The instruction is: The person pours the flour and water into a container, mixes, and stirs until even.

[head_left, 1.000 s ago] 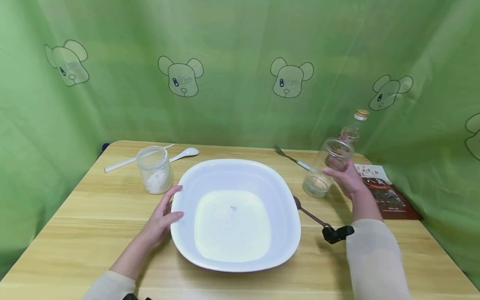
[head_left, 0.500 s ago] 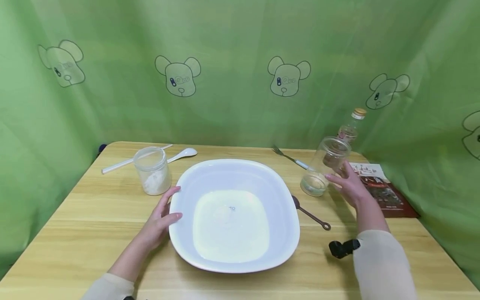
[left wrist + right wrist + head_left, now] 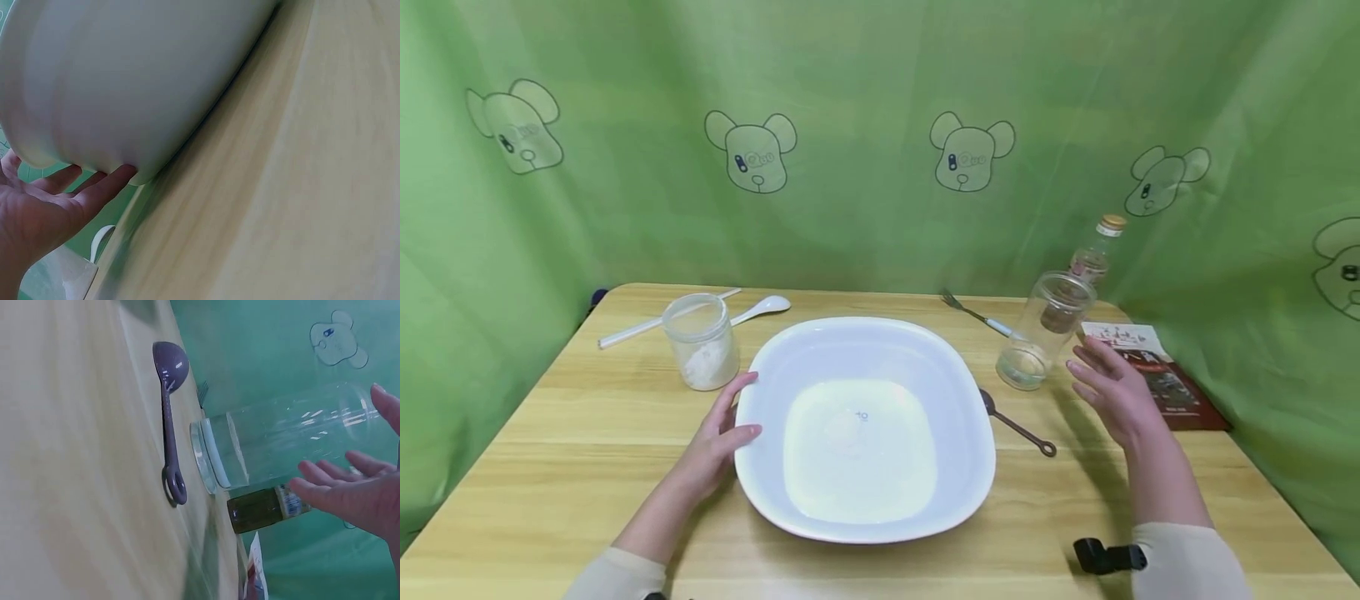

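A large white basin (image 3: 857, 450) sits in the middle of the wooden table. My left hand (image 3: 711, 450) grips its left side, thumb over the rim and fingers against the outer wall (image 3: 131, 81). To the right of the basin, a tall clear glass jar (image 3: 1030, 346) stands upright with a little clear liquid at the bottom. My right hand (image 3: 1116, 392) is beside this jar, apart from it in the head view, with fingers spread and nothing held. Between basin and jar lies a dark long-handled scoop (image 3: 169, 419), its bowl end close to the basin.
Left of the basin stands a jar of white powder (image 3: 703, 346), with a white spoon (image 3: 763, 308) and a white stick (image 3: 640, 329) behind. A fork (image 3: 973, 315) lies at the back. A gold-capped bottle (image 3: 1092, 258) and a red packet (image 3: 1180, 396) are at the right.
My right hand has let go of the tall glass jar and drawn back to the right and toward me. The jar stays standing. My left hand keeps its place on the basin.
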### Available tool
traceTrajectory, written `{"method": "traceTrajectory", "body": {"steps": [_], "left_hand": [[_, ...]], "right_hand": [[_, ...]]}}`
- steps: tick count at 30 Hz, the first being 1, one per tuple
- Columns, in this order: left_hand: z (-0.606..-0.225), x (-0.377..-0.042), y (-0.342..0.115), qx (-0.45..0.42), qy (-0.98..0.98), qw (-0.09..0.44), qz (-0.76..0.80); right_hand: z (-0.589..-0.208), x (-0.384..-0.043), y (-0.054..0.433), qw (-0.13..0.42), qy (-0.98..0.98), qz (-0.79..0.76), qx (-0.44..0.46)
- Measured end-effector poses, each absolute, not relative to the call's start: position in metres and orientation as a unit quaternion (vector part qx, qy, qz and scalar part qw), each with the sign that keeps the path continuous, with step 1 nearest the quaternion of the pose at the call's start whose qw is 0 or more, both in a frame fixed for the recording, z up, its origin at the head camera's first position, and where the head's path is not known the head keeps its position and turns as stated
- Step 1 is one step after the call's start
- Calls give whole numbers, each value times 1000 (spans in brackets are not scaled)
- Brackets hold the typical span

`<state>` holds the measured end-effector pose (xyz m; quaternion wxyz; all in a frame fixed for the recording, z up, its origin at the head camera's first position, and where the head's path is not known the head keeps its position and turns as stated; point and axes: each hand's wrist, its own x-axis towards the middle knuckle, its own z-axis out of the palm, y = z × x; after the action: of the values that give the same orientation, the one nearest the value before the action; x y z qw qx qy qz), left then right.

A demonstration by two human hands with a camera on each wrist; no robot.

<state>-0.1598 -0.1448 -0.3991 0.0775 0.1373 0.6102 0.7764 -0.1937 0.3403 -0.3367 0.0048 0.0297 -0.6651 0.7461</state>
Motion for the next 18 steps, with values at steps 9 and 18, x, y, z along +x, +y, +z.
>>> {"method": "traceTrajectory", "body": {"steps": [9,18], "left_hand": [[-400,-161,-146,137,611,74,776],[-401,-161,-146,143,608,76,777]], "right_hand": [[-352,-178,340,10,-616,775,137],[-369,-177,343,-6,-633,757,160]]}}
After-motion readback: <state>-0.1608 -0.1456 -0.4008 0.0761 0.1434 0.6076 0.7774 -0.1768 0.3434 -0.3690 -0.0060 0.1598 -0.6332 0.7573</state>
